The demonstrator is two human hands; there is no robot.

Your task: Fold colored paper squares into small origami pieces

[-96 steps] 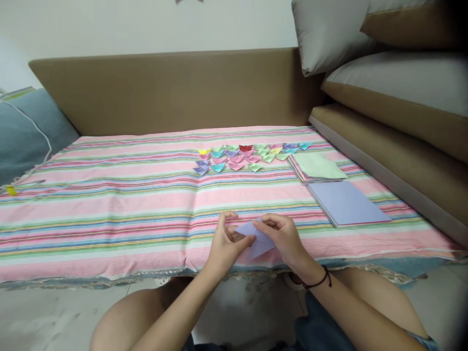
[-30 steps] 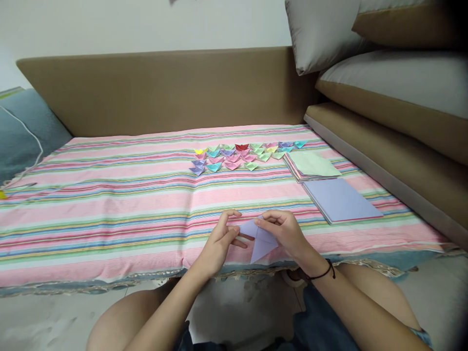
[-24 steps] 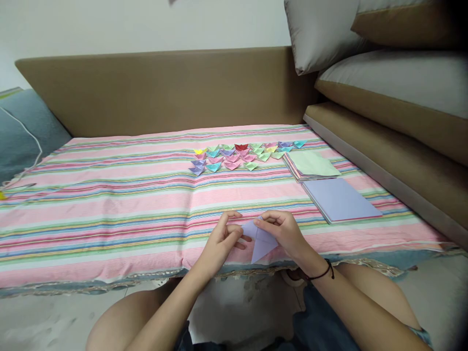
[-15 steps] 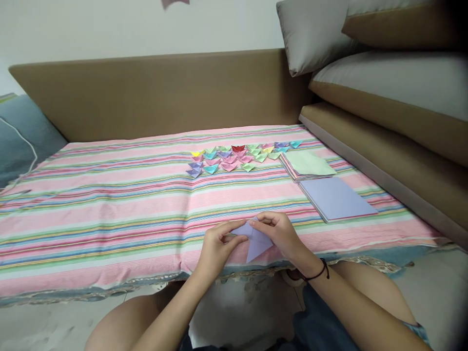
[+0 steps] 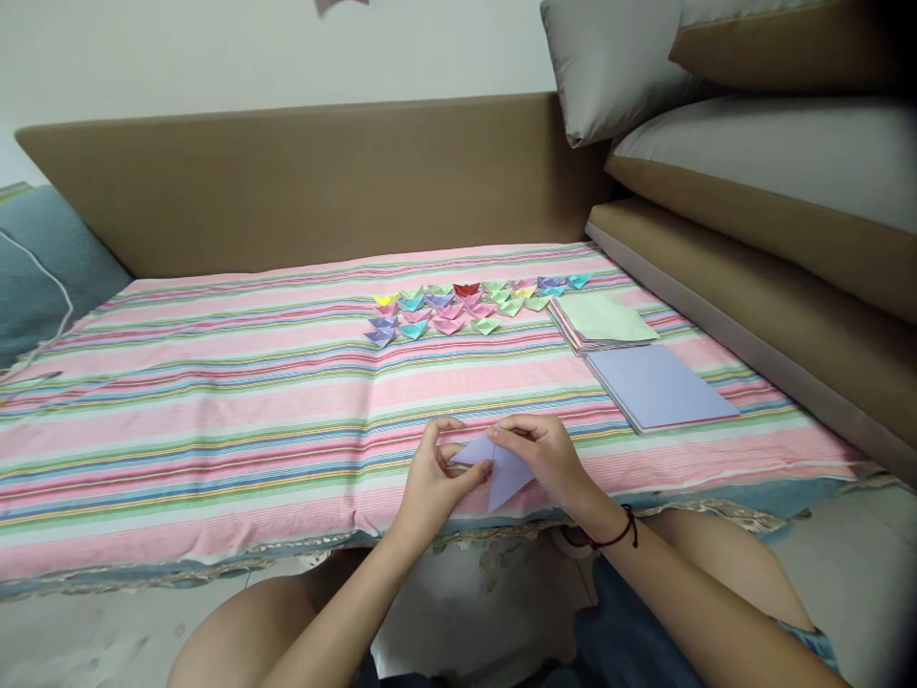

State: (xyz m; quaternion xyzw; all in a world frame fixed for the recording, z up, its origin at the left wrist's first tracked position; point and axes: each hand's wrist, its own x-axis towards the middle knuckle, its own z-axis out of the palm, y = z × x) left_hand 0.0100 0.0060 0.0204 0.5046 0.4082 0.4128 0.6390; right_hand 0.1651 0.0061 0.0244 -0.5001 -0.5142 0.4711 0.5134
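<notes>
On the cloth (image 5: 215,411) we see: sheet (image 5: 505,476) at 6, folded shapes (image 5: 465,308) at 12, far stack (image 5: 606,323) at 1, near stack (image 5: 659,387) before it at 2; cushions (image 5: 752,153) piled off-cloth at 3.

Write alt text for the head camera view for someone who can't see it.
A left hand and right hand pinch a lilac paper at the near edge of a striped cloth. Behind lie rows of small folded shapes, with two paper stacks to their right.
</notes>
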